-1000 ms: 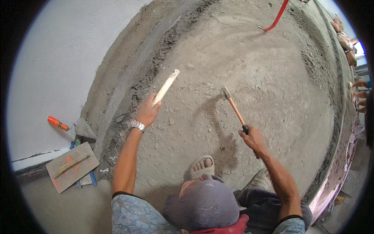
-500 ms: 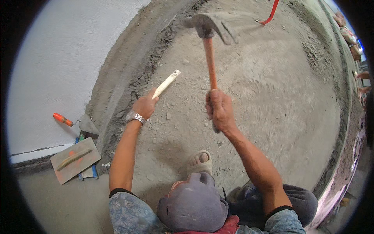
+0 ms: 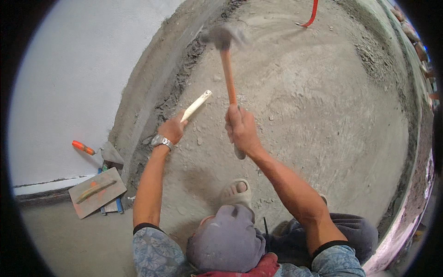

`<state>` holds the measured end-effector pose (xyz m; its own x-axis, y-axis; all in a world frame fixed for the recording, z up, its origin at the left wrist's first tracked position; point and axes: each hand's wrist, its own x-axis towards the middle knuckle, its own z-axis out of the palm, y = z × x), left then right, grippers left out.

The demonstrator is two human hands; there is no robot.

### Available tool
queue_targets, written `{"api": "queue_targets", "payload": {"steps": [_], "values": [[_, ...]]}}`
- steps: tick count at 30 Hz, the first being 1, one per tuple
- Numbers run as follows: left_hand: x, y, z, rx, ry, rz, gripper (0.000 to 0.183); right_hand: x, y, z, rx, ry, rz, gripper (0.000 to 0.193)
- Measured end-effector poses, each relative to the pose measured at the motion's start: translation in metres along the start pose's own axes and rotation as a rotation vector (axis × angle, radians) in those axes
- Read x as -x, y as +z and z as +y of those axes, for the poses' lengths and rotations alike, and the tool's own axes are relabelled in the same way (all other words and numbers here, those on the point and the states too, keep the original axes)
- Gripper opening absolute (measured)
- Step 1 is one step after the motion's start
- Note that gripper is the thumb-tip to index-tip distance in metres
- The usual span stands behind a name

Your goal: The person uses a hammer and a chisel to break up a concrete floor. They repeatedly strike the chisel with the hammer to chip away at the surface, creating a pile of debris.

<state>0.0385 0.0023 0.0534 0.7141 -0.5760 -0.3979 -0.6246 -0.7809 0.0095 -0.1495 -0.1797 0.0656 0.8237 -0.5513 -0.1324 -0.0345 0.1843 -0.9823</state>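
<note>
Pale rod (image 3: 197,105) clasped in the left hand (image 3: 171,129), the nearer one, its long axis slanting out from those knuckles between one and two o'clock! From its free tip, between four and five o'clock, the right hand (image 3: 242,131) clenches a hammer (image 3: 229,76), blurred end toward half past eleven.

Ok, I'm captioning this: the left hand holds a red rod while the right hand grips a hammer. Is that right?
The colour is wrong: in the head view, the left hand holds a creamy-white rod, not red. The right hand does grip a hammer.
</note>
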Motion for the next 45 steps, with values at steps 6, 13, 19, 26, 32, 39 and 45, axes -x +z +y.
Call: {"api": "queue_targets", "payload": {"steps": [6, 13, 19, 26, 32, 39, 45], "values": [[-0.001, -0.008, 0.005, -0.048, -0.003, -0.031, 0.052, -0.01, -0.017, 0.006, 0.228, 0.475, -0.165, 0.062], [-0.006, -0.005, 0.0, -0.046, -0.002, -0.03, 0.05, -0.007, -0.009, -0.014, -0.118, -0.066, -0.03, 0.058], [-0.003, -0.021, 0.007, -0.111, 0.017, -0.031, 0.05, 0.003, -0.016, 0.043, 0.059, 0.444, -0.038, 0.054], [0.001, -0.037, 0.006, -0.061, 0.03, -0.008, 0.05, -0.002, -0.048, -0.01, 0.057, 0.448, -0.01, 0.06], [-0.01, -0.009, 0.012, 0.037, 0.051, -0.012, 0.052, 0.003, -0.036, -0.026, 0.016, 0.026, 0.038, 0.058], [-0.008, -0.002, 0.012, -0.057, 0.057, 0.011, 0.053, 0.013, -0.028, 0.033, 0.321, 0.432, 0.001, 0.061], [-0.012, -0.004, 0.006, -0.007, 0.065, -0.021, 0.053, 0.001, -0.05, -0.005, -0.053, 0.262, 0.018, 0.062]]}}
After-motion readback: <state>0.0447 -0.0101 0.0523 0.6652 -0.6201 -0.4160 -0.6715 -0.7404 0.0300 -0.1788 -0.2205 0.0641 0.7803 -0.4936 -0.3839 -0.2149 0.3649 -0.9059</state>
